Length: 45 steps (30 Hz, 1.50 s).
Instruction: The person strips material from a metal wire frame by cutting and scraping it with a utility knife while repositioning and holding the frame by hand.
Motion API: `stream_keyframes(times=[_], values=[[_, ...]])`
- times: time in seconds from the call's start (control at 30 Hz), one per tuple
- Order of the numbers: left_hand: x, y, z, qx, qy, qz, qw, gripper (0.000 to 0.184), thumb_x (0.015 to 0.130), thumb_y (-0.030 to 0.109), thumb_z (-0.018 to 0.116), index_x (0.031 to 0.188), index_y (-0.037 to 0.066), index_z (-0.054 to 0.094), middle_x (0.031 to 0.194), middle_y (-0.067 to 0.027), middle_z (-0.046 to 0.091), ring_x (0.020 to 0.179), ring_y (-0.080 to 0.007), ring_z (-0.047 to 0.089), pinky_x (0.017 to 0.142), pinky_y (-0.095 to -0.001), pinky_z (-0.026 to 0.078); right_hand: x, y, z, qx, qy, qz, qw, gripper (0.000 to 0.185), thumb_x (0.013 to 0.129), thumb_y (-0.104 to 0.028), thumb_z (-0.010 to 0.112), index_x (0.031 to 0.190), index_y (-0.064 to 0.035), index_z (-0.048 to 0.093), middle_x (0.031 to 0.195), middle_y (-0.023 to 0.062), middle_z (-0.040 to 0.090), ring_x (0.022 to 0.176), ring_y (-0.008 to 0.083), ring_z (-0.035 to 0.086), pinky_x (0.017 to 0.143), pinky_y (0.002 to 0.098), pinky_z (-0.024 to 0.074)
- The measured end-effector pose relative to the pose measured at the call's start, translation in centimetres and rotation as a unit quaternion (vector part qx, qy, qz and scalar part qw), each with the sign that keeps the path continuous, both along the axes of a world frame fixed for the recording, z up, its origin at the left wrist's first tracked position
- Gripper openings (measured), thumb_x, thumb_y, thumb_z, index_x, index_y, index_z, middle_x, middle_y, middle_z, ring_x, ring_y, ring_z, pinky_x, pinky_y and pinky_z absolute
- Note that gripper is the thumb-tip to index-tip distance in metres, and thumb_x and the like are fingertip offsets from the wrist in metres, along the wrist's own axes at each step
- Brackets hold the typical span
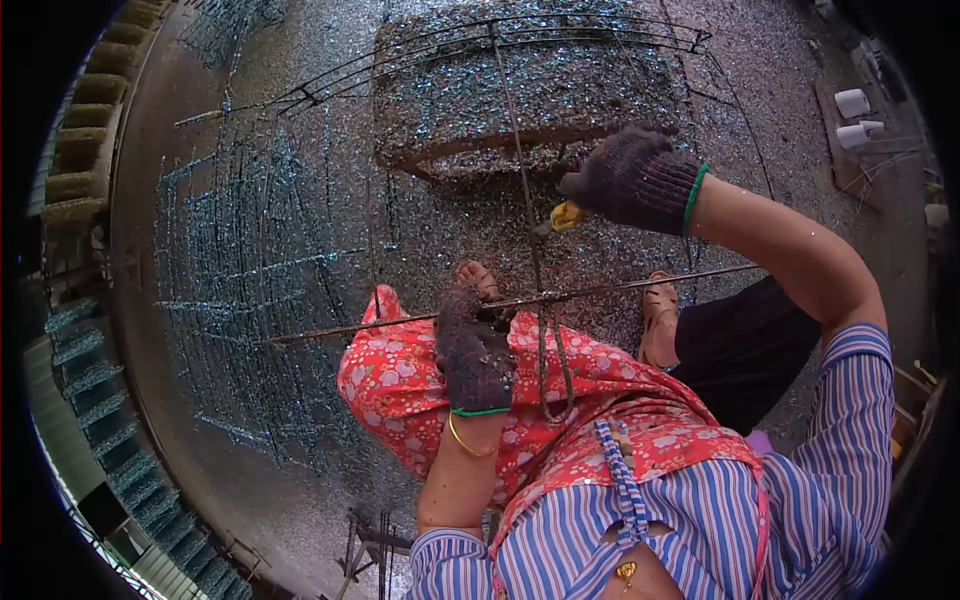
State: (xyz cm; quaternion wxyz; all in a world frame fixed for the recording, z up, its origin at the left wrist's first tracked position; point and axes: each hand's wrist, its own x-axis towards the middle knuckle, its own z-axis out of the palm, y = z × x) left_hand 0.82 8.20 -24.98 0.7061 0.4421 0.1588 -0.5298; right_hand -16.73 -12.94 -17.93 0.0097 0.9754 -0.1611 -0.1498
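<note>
A thin dark metal rod frame (650, 287) spans the space before my lap, with a long upright rod (515, 130) reaching toward its curved far end. My left hand (472, 350), in a dark knitted glove, is closed around the near crossbar, left of where the rods meet. Below that joint hangs a dark looped strand (556, 385), over the red floral apron (400, 375). My right hand (640, 182), gloved likewise, grips a small yellow-handled tool (567, 216) close to the right side of the upright rod. The tool's tip is too small to identify.
A low glitter-covered table or bench (450, 150) stands ahead. Bluish glittery wire frames (250, 260) lie on the floor at left. White rolls (853, 103) sit at the far right. Glittery pieces (110, 430) are racked along the left edge. Both sandalled feet are beneath the frame.
</note>
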Motion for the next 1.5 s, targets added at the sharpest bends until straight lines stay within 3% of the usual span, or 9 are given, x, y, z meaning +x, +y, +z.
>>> stream_keyframes(times=[0.07,0.2,0.7,0.77,0.87,1.1,1.17,1.27,1.5], values=[[0.2,0.3,0.1,-0.013,-0.003,-0.047,0.999,0.037,0.087,0.02,0.054,0.112,-0.008,0.055,0.115,-0.0206,0.059,0.105,-0.0297,0.059,0.094,-0.0395,0.049,0.6,0.9,1.9,0.07,0.091,-0.055,0.992,0.016,0.084,-0.018,0.062,0.095,-0.0065,0.061,0.07,0.0071,0.064,0.07,0.023,0.067,0.057,0.0397,0.055],[0.4,-0.1,-0.2,-0.007,0.036,-0.035,0.999,0.037,0.088,0.02,0.053,0.111,-0.008,0.056,0.112,-0.0206,0.061,0.101,-0.0299,0.061,0.092,-0.0381,0.051,-0.6,-1.0,-4.2,-0.074,-0.172,0.046,0.981,0.012,0.079,-0.018,0.067,0.087,-0.0099,0.066,0.071,0.0079,0.064,0.072,0.0228,0.067,0.064,0.0385,0.0554],[-0.3,0.6,0.2,0.01,-0.035,-0.063,0.997,0.032,0.089,0.023,0.052,0.106,-0.003,0.06,0.102,-0.0154,0.065,0.092,-0.0269,0.064,0.081,-0.0334,0.054,0.0,-6.5,-4.2,-0.017,-0.123,-0.212,0.969,0.017,0.085,-0.02,0.062,0.094,-0.0054,0.06,0.076,0.0112,0.066,0.067,0.0221,0.066,0.059,0.0344,0.0557],[-0.3,2.0,-0.3,0.094,-0.484,-0.23,0.839,0.027,0.089,0.022,0.053,0.104,0.001,0.061,0.099,-0.0125,0.065,0.088,-0.0236,0.064,0.078,-0.0321,0.054,-1.5,-3.9,-2.3,0.114,-0.158,-0.134,0.972,0.014,0.085,-0.018,0.062,0.095,-0.0084,0.06,0.073,0.0088,0.065,0.067,0.0242,0.067,0.058,0.0365,0.0548],[0.0,1.5,0.7,0.084,-0.077,-0.093,0.989,0.022,0.089,0.022,0.054,0.099,0.004,0.062,0.096,-0.0098,0.065,0.084,-0.0211,0.064,0.076,-0.0316,0.054,-1.4,0.7,0.7,0.104,-0.015,0.055,0.993,0.013,0.085,-0.018,0.061,0.096,-0.0114,0.06,0.064,0.0079,0.063,0.063,0.0261,0.068,0.053,0.039,0.0542],[-0.6,0.6,1.6,0.073,-0.077,-0.076,0.991,0.019,0.088,0.021,0.056,0.096,0.004,0.062,0.092,-0.0098,0.066,0.084,-0.0225,0.064,0.076,-0.0326,0.054,0.3,-0.3,-2.6,0.118,-0.087,-0.138,0.98,0.016,0.083,-0.024,0.062,0.095,-0.0128,0.063,0.077,0.0113,0.065,0.072,0.0304,0.067,0.059,0.0417,0.0535],[-0.8,1.7,0.0,0.119,-0.468,-0.183,0.856,0.019,0.088,0.02,0.056,0.096,0.003,0.062,0.092,-0.0104,0.065,0.085,-0.0236,0.064,0.078,-0.0338,0.054,0.0,1.2,-0.7,0.178,-0.064,-0.082,0.978,0.016,0.084,-0.024,0.062,0.096,-0.0135,0.063,0.076,0.0118,0.065,0.072,0.0308,0.067,0.059,0.0422,0.0534],[-0.6,0.5,2.4,0.061,-0.083,-0.084,0.991,0.019,0.089,0.02,0.055,0.096,0.004,0.062,0.092,-0.0105,0.066,0.085,-0.024,0.064,0.079,-0.0342,0.054,-0.6,2.2,-0.5,0.223,-0.029,0.041,0.974,0.016,0.084,-0.024,0.06,0.098,-0.016,0.062,0.075,0.012,0.065,0.072,0.031,0.067,0.06,0.0436,0.0532],[-0.3,-0.5,1.9,0.021,-0.043,-0.075,0.996,0.027,0.089,0.02,0.054,0.104,-0.003,0.059,0.098,-0.0125,0.064,0.087,-0.0226,0.063,0.081,-0.0322,0.054,-0.8,0.1,-2.6,0.091,-0.084,-0.109,0.986,0.027,0.086,-0.027,0.063,0.101,-0.0063,0.055,0.067,0.0103,0.062,0.063,0.0309,0.065,0.052,0.0422,0.0508]])
